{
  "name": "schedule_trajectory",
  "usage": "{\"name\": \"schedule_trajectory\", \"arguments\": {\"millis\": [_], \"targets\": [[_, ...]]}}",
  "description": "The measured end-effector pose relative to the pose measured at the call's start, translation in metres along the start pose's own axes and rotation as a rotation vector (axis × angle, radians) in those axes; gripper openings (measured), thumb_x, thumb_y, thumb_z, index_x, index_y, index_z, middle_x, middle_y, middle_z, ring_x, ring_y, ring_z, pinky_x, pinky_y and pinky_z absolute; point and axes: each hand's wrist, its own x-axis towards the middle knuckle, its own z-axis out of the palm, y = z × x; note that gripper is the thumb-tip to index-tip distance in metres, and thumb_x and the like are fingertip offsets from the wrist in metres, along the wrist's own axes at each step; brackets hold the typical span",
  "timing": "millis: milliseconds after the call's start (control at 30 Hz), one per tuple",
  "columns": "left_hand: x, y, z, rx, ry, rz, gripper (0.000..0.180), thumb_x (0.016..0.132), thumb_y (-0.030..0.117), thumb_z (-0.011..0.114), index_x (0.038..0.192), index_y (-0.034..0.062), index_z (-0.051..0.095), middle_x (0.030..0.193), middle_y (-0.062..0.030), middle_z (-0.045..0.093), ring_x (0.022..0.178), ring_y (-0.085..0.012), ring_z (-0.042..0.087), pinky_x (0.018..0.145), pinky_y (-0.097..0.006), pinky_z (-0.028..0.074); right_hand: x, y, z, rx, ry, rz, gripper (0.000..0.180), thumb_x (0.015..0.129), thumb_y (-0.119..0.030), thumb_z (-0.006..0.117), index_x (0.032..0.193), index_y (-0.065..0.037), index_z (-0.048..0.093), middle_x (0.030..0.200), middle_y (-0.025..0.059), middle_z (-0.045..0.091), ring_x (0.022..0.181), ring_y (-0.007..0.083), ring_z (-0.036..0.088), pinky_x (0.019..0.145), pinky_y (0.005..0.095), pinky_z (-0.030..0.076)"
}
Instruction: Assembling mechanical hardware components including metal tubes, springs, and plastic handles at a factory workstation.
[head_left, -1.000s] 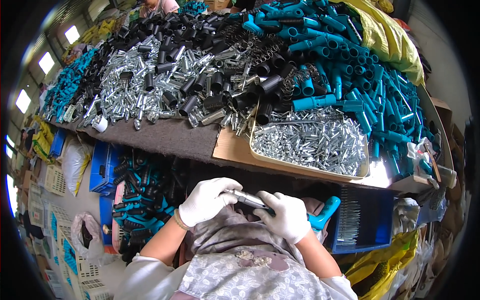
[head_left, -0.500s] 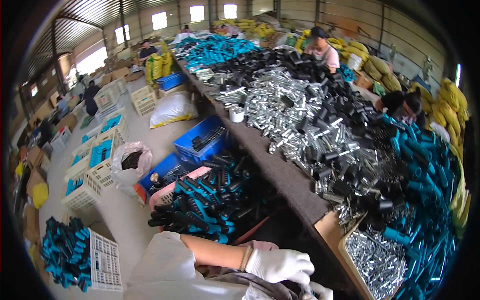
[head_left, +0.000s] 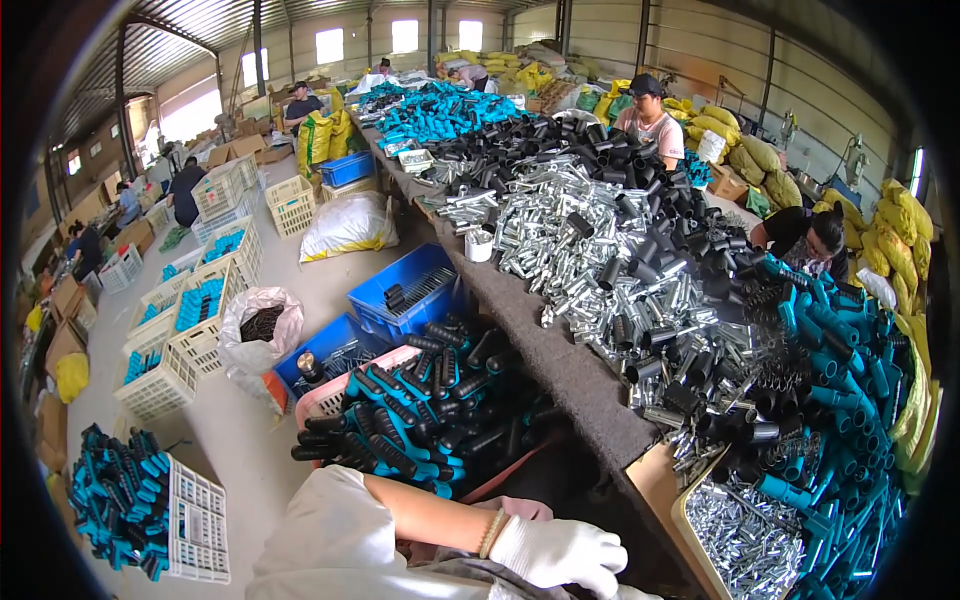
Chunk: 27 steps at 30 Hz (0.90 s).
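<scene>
My left hand (head_left: 562, 553), in a white knit glove with a beaded bracelet at the wrist, is near the lower edge. Its fingers curl downward and look closed; whatever they grip is hidden below the picture. Only a sliver of white glove from my right hand (head_left: 636, 593) shows beside it, its fingers out of sight. Dark grey cloth lies under my left wrist. Nearest the left forearm is a pink basket (head_left: 322, 402) heaped with black-and-teal handles (head_left: 400, 425). To the right of the hands sits a shallow tray (head_left: 690, 508) of small silvery metal pins (head_left: 745, 530).
A long table (head_left: 560, 355) carries piles of metal tubes (head_left: 560, 225), black sleeves and teal tubes (head_left: 850, 370). Blue bins (head_left: 400, 320), a white sack (head_left: 350, 225) and cream crates (head_left: 160, 385) stand on the floor. Co-workers (head_left: 650, 125) sit across the table and farther back.
The view has shifted slightly, so the table and bins appear a little lower. My left hand stays closed in nearly the same place; my right hand has dropped mostly out of the picture.
</scene>
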Motion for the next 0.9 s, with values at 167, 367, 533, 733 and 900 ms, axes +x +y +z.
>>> {"name": "schedule_trajectory", "arguments": {"millis": [167,367,533,733,900], "targets": [[0.004,0.013,-0.02,-0.38,-0.053,-0.609,0.046,0.088,0.025,0.069,0.126,0.0061,0.053,0.112,-0.0146,0.066,0.101,-0.0351,0.065,0.085,-0.043,0.052,-0.001,-0.01,0.02,-0.383,0.33,-0.179,0.052,0.091,-0.04,0.07,0.116,0.005,0.065,0.091,0.0152,0.07,0.083,0.0191,0.064,0.079,0.0353,0.052],[0.003,0.01,0.005,0.126,0.105,0.178,0.023,0.091,0.022,0.055,0.11,0.0116,0.064,0.117,-0.0068,0.06,0.11,-0.0261,0.055,0.081,-0.038,0.053,-0.002,-0.024,0.012,-0.173,0.136,0.044,0.049,0.085,-0.032,0.073,0.118,0.005,0.066,0.1,0.0176,0.072,0.091,0.0243,0.069,0.082,0.0332,0.053],[0.005,0.004,-0.014,-0.358,0.065,-0.521,0.034,0.087,0.015,0.071,0.118,0.0054,0.063,0.09,-0.0122,0.067,0.084,-0.0296,0.07,0.08,-0.038,0.055,0.012,-0.007,0.013,-0.494,0.289,-0.143,0.044,0.081,-0.031,0.072,0.111,0.001,0.068,0.093,0.0232,0.069,0.086,0.0389,0.068,0.079,0.04,0.054],[0.016,0.004,-0.011,0.192,0.13,0.001,0.024,0.079,0.012,0.071,0.102,0.0056,0.069,0.101,-0.0086,0.065,0.099,-0.0298,0.062,0.084,-0.042,0.053,0.005,-0.018,-0.001,-0.352,0.239,-0.029,0.039,0.086,-0.037,0.069,0.113,-0.009,0.068,0.094,0.0192,0.07,0.084,0.039,0.068,0.075,0.0432,0.055],[0.019,0.009,0.0,-0.349,0.145,-0.492,0.02,0.087,0.012,0.072,0.105,0.0041,0.067,0.097,-0.0085,0.067,0.088,-0.0209,0.066,0.079,-0.032,0.053,0.001,-0.007,0.002,-0.519,0.325,-0.092,0.04,0.086,-0.036,0.069,0.116,-0.009,0.068,0.092,0.0188,0.07,0.084,0.0382,0.068,0.074,0.0436,0.054]]}}
